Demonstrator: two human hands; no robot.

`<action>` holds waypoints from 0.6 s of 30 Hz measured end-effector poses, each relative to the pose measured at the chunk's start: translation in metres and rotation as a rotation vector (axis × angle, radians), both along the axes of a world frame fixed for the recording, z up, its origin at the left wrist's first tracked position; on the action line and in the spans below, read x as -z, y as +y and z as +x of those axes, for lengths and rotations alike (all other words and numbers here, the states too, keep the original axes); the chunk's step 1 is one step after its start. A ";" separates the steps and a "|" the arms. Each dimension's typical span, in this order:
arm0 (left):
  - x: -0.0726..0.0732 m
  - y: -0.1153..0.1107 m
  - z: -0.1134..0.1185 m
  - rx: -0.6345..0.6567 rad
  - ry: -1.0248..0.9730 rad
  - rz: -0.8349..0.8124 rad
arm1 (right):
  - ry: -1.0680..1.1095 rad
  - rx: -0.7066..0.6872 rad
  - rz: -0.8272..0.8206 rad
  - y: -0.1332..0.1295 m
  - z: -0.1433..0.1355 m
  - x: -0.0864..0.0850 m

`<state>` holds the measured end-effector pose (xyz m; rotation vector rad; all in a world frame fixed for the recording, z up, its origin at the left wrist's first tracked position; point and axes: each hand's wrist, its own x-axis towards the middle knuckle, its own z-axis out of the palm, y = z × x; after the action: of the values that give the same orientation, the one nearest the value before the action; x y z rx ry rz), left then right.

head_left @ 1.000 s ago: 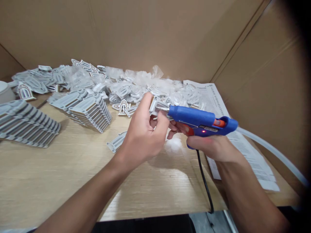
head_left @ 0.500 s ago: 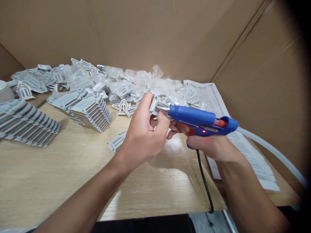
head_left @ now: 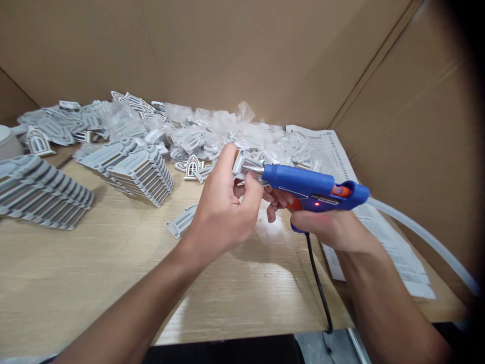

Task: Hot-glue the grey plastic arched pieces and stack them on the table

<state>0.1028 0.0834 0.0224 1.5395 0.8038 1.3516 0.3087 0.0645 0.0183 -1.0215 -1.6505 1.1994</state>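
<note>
- Left hand [head_left: 232,210]: grip closed on a small gray molded piece [head_left: 238,166], held above the bench [head_left: 113,273]; raised rim, brown edge, outline mostly hidden by fingers.
- Right hand [head_left: 333,230]: grip wrapped around the handle of a glue gun [head_left: 297,179], smooth blue plastic, orange trigger, red LED lit.
- Bare metal nozzle [head_left: 253,170] points left, right at the piece; can't tell if it touches.
- Translucent flexible rod [head_left: 424,237] curves out the rear; black cord [head_left: 317,283] drops from the handle over the bench edge.
- Bench: pale wood grain, glossy glare.
- One loose arched piece [head_left: 181,221] lies just beside the left wrist.
- Ribbed stacks [head_left: 146,174] of arched window shapes lean at left.
- Behind: heap of crinkly clear bags [head_left: 212,136] with similar parts, against flat brown cardboard [head_left: 227,55].
- Printed paper [head_left: 379,237] lies flat at right.
</note>
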 end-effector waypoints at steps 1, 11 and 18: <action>0.000 0.000 0.000 -0.003 0.003 -0.002 | -0.007 0.005 0.002 0.000 0.000 0.000; 0.001 -0.002 0.002 0.014 -0.015 -0.010 | 0.016 -0.009 -0.029 -0.001 -0.005 -0.005; 0.002 -0.003 0.001 0.039 -0.027 -0.044 | -0.035 0.021 -0.044 0.001 -0.001 0.001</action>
<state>0.1040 0.0807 0.0208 1.4926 0.7779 1.3160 0.3077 0.0655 0.0174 -1.0904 -1.6430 1.2146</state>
